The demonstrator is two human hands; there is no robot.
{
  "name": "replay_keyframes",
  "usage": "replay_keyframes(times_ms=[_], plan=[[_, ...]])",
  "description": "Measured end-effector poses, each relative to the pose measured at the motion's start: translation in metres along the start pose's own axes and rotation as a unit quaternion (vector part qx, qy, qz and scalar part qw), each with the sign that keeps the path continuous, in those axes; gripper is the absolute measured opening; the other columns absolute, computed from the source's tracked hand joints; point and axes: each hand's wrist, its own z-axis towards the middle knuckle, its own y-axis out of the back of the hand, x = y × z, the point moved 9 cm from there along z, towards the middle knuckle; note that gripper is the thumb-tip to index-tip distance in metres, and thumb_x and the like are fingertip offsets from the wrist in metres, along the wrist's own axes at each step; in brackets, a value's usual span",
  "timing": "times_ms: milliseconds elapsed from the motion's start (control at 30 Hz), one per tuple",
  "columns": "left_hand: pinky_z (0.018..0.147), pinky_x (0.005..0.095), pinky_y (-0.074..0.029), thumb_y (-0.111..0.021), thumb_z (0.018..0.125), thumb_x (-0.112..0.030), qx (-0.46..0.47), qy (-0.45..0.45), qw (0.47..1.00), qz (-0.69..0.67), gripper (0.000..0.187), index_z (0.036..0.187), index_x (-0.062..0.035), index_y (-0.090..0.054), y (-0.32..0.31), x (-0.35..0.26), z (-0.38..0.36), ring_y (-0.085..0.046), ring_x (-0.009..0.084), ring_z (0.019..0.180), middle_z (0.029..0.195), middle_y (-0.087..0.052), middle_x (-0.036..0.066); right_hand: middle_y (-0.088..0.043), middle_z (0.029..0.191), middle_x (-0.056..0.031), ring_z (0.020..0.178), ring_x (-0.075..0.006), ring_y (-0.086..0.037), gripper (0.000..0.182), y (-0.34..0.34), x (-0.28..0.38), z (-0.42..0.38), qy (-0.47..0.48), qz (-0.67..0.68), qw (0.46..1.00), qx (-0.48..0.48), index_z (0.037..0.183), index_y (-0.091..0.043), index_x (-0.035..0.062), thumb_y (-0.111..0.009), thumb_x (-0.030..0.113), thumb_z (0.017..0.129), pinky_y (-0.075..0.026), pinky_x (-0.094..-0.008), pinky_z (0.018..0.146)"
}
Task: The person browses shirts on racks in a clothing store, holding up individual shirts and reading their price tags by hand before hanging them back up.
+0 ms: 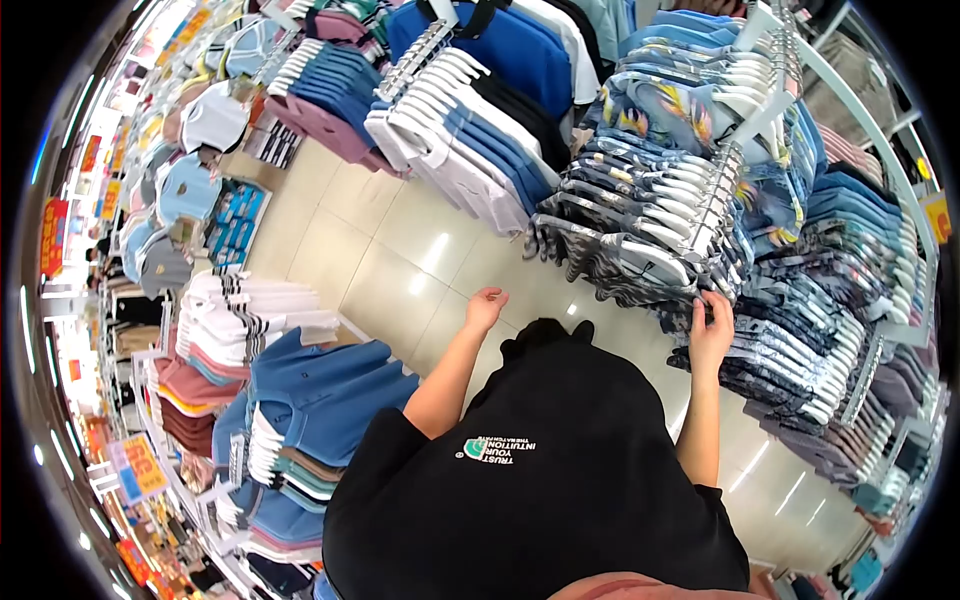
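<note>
Over the tiled floor, my left hand (pixel 486 308) hangs in the air with its fingers apart, holding nothing. My right hand (pixel 712 325) is raised at the lower edge of a rack of dark patterned shirts (pixel 625 240). Its fingertips are spread and reach the hem or sleeve of the nearest shirt; whether they grip any cloth cannot be made out. These shirts hang on white hangers (pixel 690 215) from a metal arm. Just below and right of them hang more dark patterned shirts (pixel 780 345), close beside my right hand.
Ahead hang white, blue and black shirts (pixel 470 150). On the left are a blue polo shirt (pixel 315 385) and striped white shirts (pixel 235 315). A curved white rack frame (pixel 870 110) stands at the right. Pale floor tiles (pixel 385 275) lie between the racks.
</note>
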Motion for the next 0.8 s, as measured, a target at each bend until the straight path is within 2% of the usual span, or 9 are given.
replay_keyframes(times_ms=[133,300,400,567,633,667,700,767,800], plan=[[0.062,0.0288,-0.05,-0.073,0.082,-0.029,-0.008,0.032,0.998,-0.059,0.037,0.106,-0.0011,-0.067,0.0,0.012,-0.016,-0.063,0.014,0.07,0.081,-0.067,0.006,-0.065,0.093,-0.0126,0.09,-0.0301,-0.063,0.013,-0.001,-0.015,0.004,-0.014,0.007,1.0,0.02,0.092,-0.066,0.0014,-0.071,0.01,0.083,-0.048,-0.0348,0.083],[0.06,0.0276,-0.049,-0.071,0.084,-0.026,0.041,0.04,0.995,-0.079,0.03,0.102,-0.0019,-0.067,-0.012,-0.005,-0.026,-0.061,0.0119,0.067,0.079,-0.066,0.004,-0.064,0.089,-0.0121,0.083,-0.027,-0.061,0.014,0.004,-0.025,-0.004,-0.062,0.047,0.997,0.028,0.09,-0.064,-0.0003,-0.072,0.008,0.082,-0.048,-0.0316,0.078],[0.063,0.0241,-0.049,-0.068,0.088,-0.023,0.048,0.039,0.995,-0.072,0.027,0.106,-0.0025,-0.065,-0.006,-0.021,-0.017,-0.061,0.0103,0.073,0.085,-0.066,0.002,-0.064,0.091,-0.0122,0.085,-0.0256,-0.061,0.015,0.004,-0.041,-0.016,-0.077,0.033,0.996,0.004,0.092,-0.063,-0.0008,-0.072,0.008,0.083,-0.047,-0.0311,0.079],[0.06,0.0268,-0.048,-0.068,0.086,-0.021,0.044,0.017,0.995,-0.091,0.027,0.104,-0.0003,-0.066,0.006,-0.035,0.012,-0.06,0.0117,0.068,0.08,-0.066,0.003,-0.064,0.1,-0.0114,0.091,-0.0247,-0.061,0.02,0.004,-0.066,-0.036,-0.108,-0.021,0.993,-0.03,0.101,-0.063,-0.0008,-0.07,0.01,0.086,-0.047,-0.0311,0.08],[0.059,0.0265,-0.048,-0.068,0.086,-0.021,0.043,0.021,0.994,-0.099,0.029,0.105,-0.0002,-0.066,0.016,-0.036,0.024,-0.059,0.012,0.068,0.079,-0.065,0.003,-0.065,0.103,-0.0117,0.092,-0.0234,-0.061,0.024,0.011,-0.079,-0.05,-0.162,-0.038,0.981,-0.103,0.108,-0.062,-0.0006,-0.067,0.014,0.089,-0.047,-0.0302,0.079],[0.059,0.0265,-0.048,-0.068,0.086,-0.021,0.052,0.018,0.994,-0.099,0.029,0.105,-0.0002,-0.066,0.022,-0.038,0.032,-0.059,0.012,0.068,0.079,-0.065,0.003,-0.065,0.105,-0.0108,0.094,-0.0225,-0.062,0.027,0.01,-0.087,-0.058,-0.207,-0.021,0.971,-0.118,0.112,-0.061,-0.0001,-0.065,0.017,0.092,-0.049,-0.0297,0.078],[0.061,0.0249,-0.048,-0.067,0.087,-0.021,0.056,0.02,0.994,-0.097,0.027,0.105,-0.0014,-0.066,0.032,-0.039,0.039,-0.06,0.011,0.071,0.082,-0.065,0.003,-0.065,0.105,-0.0108,0.094,-0.0225,-0.062,0.027,0.004,-0.106,-0.072,-0.209,-0.028,0.97,-0.124,0.112,-0.061,-0.0001,-0.065,0.017,0.092,-0.049,-0.0297,0.078],[0.062,0.0232,-0.049,-0.067,0.087,-0.021,0.062,0.022,0.993,-0.097,0.026,0.105,-0.0026,-0.066,0.056,-0.038,0.062,-0.061,0.01,0.074,0.085,-0.065,0.002,-0.066,0.097,-0.008,0.088,-0.0194,-0.062,0.02,-0.006,-0.186,-0.131,-0.276,0.047,0.922,-0.266,0.105,-0.062,0.0022,-0.063,0.018,0.093,-0.049,-0.028,0.071],[0.062,0.0231,-0.049,-0.067,0.087,-0.021,0.059,0.014,0.993,-0.101,0.026,0.105,-0.0027,-0.066,0.072,-0.036,0.077,-0.061,0.01,0.074,0.084,-0.065,0.002,-0.066,0.092,-0.0059,0.083,-0.0174,-0.062,0.017,-0.027,-0.221,-0.166,-0.365,0.159,0.879,-0.262,0.101,-0.063,0.0041,-0.063,0.019,0.093,-0.047,-0.0264,0.067]])
